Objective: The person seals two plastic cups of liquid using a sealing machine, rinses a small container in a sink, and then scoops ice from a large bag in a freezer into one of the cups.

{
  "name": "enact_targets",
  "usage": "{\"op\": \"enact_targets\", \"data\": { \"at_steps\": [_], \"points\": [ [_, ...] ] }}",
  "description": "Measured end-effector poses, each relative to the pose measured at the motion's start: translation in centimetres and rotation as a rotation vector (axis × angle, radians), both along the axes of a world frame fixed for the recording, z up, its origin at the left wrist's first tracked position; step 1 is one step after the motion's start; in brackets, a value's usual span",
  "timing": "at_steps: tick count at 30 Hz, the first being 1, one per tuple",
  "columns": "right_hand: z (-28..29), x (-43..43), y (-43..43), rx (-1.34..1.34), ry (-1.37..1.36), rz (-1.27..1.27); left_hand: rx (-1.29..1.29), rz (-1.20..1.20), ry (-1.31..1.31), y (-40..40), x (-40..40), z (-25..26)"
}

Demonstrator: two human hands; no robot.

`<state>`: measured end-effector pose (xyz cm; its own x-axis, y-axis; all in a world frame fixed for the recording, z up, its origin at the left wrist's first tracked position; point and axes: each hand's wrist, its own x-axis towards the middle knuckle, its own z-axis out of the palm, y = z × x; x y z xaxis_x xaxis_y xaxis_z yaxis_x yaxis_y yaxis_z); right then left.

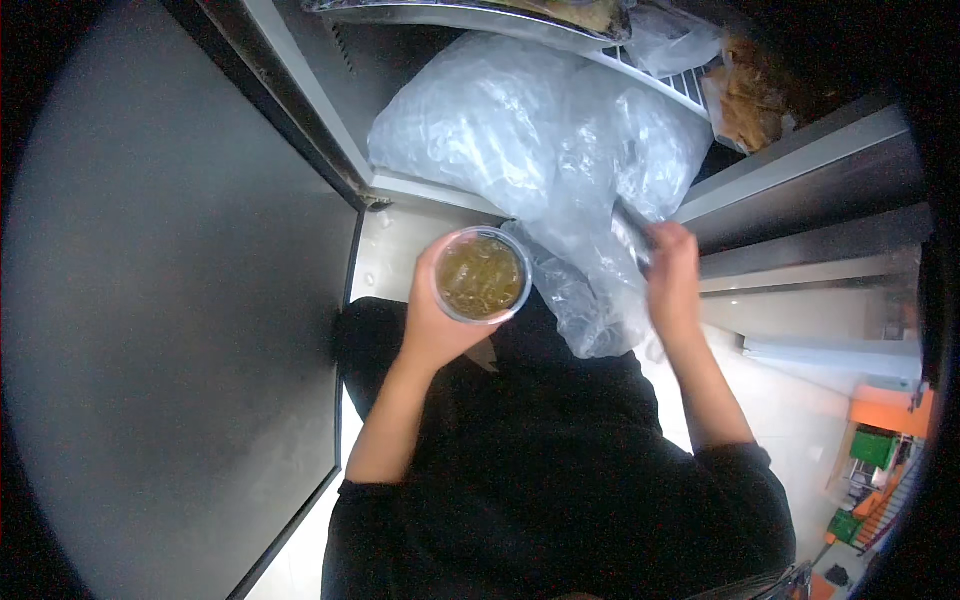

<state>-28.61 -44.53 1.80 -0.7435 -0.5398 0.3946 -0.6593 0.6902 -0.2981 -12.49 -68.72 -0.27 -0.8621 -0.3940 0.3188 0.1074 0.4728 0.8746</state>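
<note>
A round clear plastic cup of yellowish-green liquid with what look like ice pieces is held in my left hand, its fingers wrapped round the side. My right hand grips a metal utensil, possibly a scoop, blurred and partly hidden by plastic. Beside it, the loose mouth of a large clear plastic bag hangs down over the cabinet edge. The bulging part of the bag, its contents whitish and perhaps ice, rests inside the open cabinet.
An open metal cabinet door stands at the left. Above the bag runs a white wire shelf, with a bagged brown item at its right and a tray at the top. Orange and green containers appear far right.
</note>
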Motion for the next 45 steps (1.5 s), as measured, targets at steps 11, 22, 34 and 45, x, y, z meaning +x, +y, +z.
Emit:
{"op": "enact_targets", "data": {
  "at_steps": [11,22,34,45],
  "points": [
    [-24.2,-15.3,-7.3,0.194,0.08,0.015,0.111,0.072,0.013,-1.7,2.4,0.2],
    [-10.3,0.2,3.9,-0.293,0.134,0.135,0.157,0.08,-0.072,-0.7,3.6,0.0],
    [-9.7,-8.0,-6.7,-0.628,-1.196,0.034,0.215,0.059,-0.094,-0.6,2.6,-0.3],
    [-1.8,-21.5,-26.9,-2.252,-1.085,0.322,0.231,0.161,-0.178,-0.2,4.8,0.3]
  ]
}}
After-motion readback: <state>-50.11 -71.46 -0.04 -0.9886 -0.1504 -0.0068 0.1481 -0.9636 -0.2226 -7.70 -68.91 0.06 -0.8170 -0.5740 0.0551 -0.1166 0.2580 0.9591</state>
